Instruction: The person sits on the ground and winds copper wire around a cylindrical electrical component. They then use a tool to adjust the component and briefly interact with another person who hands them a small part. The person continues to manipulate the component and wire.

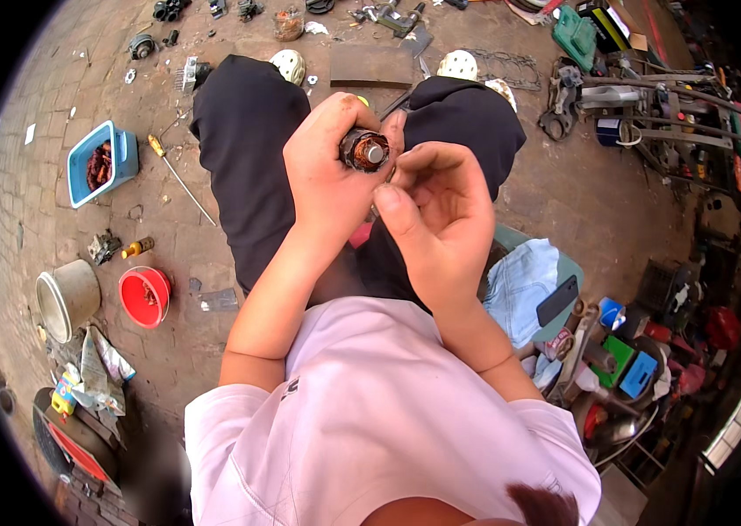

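Above my lap, my left hand is wrapped round a motor armature, a dark cylinder showing copper-coloured windings and a bare metal shaft end. The armature's shaft end points up toward me, and the rest of it is hidden in the fist. Close against its right side is my right hand, palm up with curled fingers. Its thumb and fingertips come together beside the left hand in a pinch. Whatever lies between those tips is too small to make out. Dark smudges mark the fingers.
To the left are a blue basin of reddish-brown parts, a yellow-handled screwdriver, a red bucket and a pale bucket. On the right, a phone lies on light-blue cloth, beside heaped tools. Metal parts lie ahead.
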Demonstrator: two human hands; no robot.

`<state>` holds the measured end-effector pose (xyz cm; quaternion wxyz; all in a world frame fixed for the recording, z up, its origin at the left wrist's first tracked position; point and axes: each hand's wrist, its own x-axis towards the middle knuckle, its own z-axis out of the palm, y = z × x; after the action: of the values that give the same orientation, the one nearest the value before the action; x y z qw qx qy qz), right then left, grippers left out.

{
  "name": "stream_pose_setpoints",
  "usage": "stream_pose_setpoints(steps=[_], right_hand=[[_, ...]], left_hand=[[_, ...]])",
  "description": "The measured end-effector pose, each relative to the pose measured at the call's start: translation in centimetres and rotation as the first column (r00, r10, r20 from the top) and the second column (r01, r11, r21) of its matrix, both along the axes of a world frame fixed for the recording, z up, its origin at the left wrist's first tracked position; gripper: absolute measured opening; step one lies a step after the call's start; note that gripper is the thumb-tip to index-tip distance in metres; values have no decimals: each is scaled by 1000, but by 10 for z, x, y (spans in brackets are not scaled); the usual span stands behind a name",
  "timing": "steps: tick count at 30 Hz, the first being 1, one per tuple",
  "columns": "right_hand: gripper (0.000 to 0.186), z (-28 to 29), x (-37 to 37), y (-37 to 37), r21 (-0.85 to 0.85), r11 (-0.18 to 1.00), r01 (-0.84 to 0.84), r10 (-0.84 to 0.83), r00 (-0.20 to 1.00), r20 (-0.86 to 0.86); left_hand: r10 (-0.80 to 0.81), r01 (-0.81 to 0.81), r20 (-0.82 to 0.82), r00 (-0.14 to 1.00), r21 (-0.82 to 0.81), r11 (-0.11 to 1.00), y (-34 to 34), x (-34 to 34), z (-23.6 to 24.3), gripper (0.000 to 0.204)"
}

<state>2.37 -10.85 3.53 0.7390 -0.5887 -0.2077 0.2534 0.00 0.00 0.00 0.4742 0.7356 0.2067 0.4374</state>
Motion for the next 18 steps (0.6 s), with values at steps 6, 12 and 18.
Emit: stream_pose_setpoints(steps=[6,12,18], right_hand=[[21,-3,3,1,-22,998,52,-49,992,114],[12,-5,7,1,-98,984,146,-89,893,442],[13,3,5,0,-194,978,79,1,925,381]], left_hand=[[1,-3,21,1000,107,994,1,-7,7,28],[51,-53,14,999,200,978,3,-11,4,29],[108,-106,-3,994,201,974,3,-12,6,29]])
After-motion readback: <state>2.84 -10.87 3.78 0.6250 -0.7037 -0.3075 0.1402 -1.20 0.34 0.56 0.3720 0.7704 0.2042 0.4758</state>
